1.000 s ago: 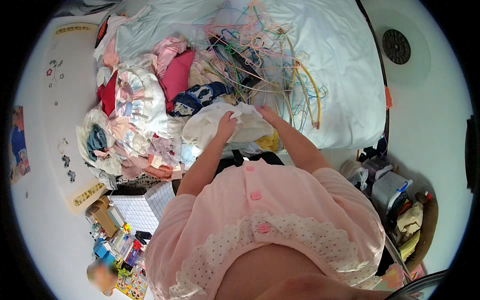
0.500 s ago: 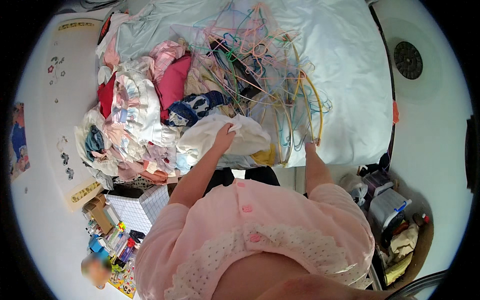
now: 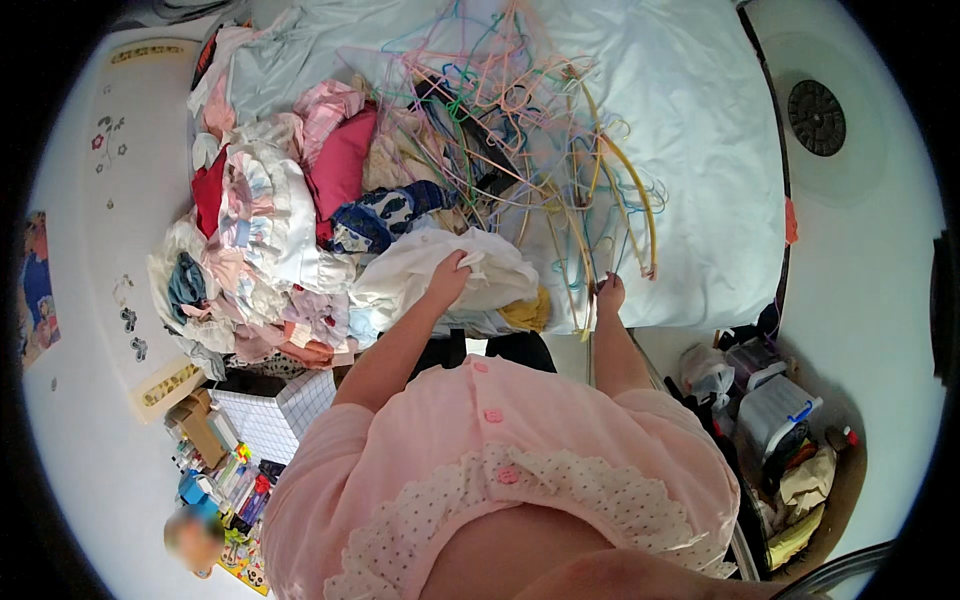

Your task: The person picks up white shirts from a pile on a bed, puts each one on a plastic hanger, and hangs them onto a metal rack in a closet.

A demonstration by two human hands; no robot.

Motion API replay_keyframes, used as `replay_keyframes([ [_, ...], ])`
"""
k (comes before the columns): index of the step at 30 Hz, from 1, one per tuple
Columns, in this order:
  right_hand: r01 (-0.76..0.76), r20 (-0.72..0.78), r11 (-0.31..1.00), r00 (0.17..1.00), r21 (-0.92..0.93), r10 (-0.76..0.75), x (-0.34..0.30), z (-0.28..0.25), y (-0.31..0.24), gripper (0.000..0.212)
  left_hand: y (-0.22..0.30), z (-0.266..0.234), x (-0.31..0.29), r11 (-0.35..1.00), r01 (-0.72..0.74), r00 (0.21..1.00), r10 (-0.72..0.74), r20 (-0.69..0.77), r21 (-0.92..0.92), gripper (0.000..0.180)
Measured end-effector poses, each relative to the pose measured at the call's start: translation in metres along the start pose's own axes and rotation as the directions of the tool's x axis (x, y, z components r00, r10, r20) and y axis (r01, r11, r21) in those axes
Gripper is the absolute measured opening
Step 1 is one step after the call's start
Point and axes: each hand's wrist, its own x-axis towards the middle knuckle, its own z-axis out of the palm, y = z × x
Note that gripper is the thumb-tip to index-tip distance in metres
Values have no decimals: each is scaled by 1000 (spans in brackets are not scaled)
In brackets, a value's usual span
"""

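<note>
My left hand (image 3: pixel 448 278) is closed on the upper part of a white garment (image 3: pixel 400 275), which lies bunched near the front edge of the bed. To the right, my right hand (image 3: pixel 609 295) pinches the end of a thin clothes hanger (image 3: pixel 622 248) at the edge of the hanger heap. A small dark bit shows at its fingertips. Loose hangers (image 3: pixel 510 95) in pink, green, blue and yellow lie tangled beyond both hands. Just behind the white garment is a dark blue patterned cloth (image 3: pixel 390 215), and a mustard-yellow cloth (image 3: pixel 530 310) peeks out below it.
A large pile of clothes (image 3: pixel 270 210) covers the left of the bed, with a dark pink cushion-like piece (image 3: pixel 345 165) on it. Pale blue bedding (image 3: pixel 700 180) extends to the right. Below right stands a lidded plastic box (image 3: pixel 780 410); at lower left, a white checked box (image 3: pixel 270 410).
My right hand has shifted slightly left and up, and the hangers beside it have moved, the yellow one a little to the right. My left hand stays on the white garment.
</note>
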Motion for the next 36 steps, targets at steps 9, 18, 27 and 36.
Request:
replay_keyframes([
  [9,435,80,892,900,-125,-427,-54,-6,-104,26,24,-9,-4,998,-12,1000,12,5,68,28],
  [18,606,136,672,777,-427,-614,-145,57,-169,27,31,-16,-9,1000,-5,999,6,-47,22,28],
  [27,548,146,687,821,-477,-553,-124,76,-166,33,86,-16,-23,918,-82,956,183,231,-389,44],
  [36,369,310,929,885,-10,-348,-98,54,-146,35,112,27,-15,734,-245,963,111,244,633,65],
])
